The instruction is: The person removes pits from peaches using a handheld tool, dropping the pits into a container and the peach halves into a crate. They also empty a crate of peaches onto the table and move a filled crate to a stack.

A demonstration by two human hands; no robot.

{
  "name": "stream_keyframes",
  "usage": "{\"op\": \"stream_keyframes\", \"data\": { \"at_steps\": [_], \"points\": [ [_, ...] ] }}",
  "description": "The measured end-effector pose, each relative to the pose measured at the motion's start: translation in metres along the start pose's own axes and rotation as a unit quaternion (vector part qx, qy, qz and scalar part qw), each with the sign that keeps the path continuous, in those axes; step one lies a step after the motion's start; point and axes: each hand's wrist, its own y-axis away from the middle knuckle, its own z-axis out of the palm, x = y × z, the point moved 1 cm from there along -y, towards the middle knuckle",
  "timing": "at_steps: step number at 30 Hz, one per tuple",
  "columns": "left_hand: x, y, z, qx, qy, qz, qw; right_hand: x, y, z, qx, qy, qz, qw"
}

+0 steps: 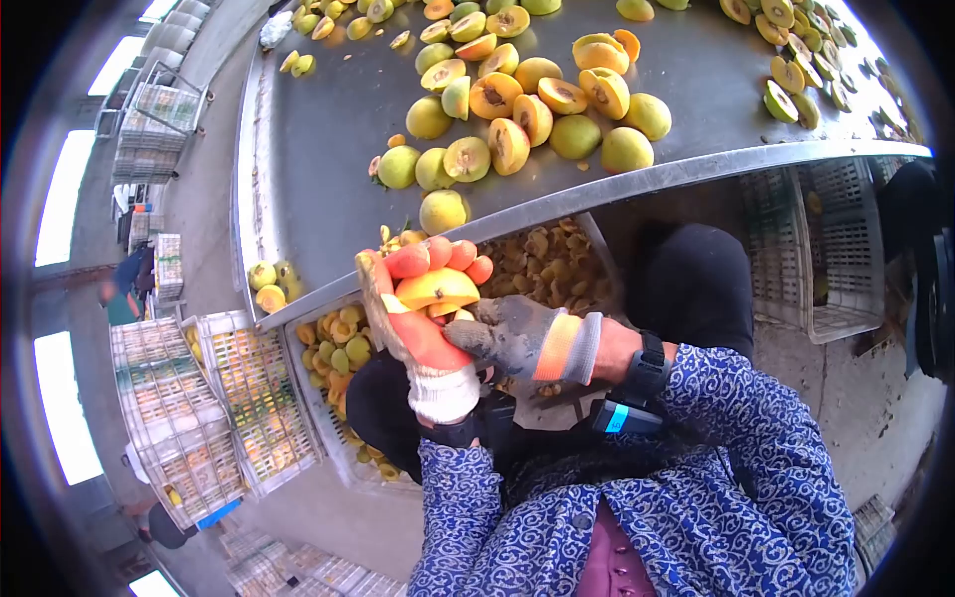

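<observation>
My left hand, in a white glove with an orange-red coated palm, is closed around an orange-fleshed peach half. My right hand, in a grey glove with an orange band at the cuff, is closed against the fruit's lower side. Its fingertips meet my left palm there, and whatever lies between them is hidden. Both hands are just off the front edge of a metal table. Whole and halved yellow-green peaches lie on it, some with brown pit hollows showing.
Below the table edge, one crate holds peach halves and a bin holds small fruit pieces. White slatted crates stand at left; another crate is under the table at right. More cut peaches lie at the far right.
</observation>
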Motion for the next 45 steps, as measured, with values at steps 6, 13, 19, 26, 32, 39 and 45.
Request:
{"op": "stream_keyframes", "data": {
  "at_steps": [6,13,19,26,32,39,45],
  "points": [
    [0.001,-0.001,-0.002,0.03,0.05,0.005,0.998,0.001,0.003,0.008,0.048,-0.063,-0.015,0.997],
    [-0.003,0.003,-0.017,-0.082,-0.127,0.171,0.974,-0.005,0.003,0.011,0.022,0.152,-0.139,0.978],
    [-0.006,0.008,-0.008,-0.151,-0.248,0.187,0.938,-0.021,0.021,0.002,-0.059,-0.32,0.164,0.931],
    [-0.014,0.002,0.0,-0.097,0.188,-0.197,0.957,-0.032,0.028,0.007,-0.131,-0.358,0.151,0.912],
    [0.024,-0.002,-0.037,-0.07,0.195,-0.092,0.974,-0.026,0.036,-0.032,-0.045,-0.273,0.142,0.95],
    [0.047,0.044,-0.037,-0.118,-0.066,0.037,0.99,-0.012,0.019,0.004,0.207,0.06,-0.113,0.97],
    [0.041,0.058,-0.031,-0.087,-0.253,0.099,0.958,-0.011,0.018,0.01,0.204,0.055,-0.131,0.969]
  ]
}}
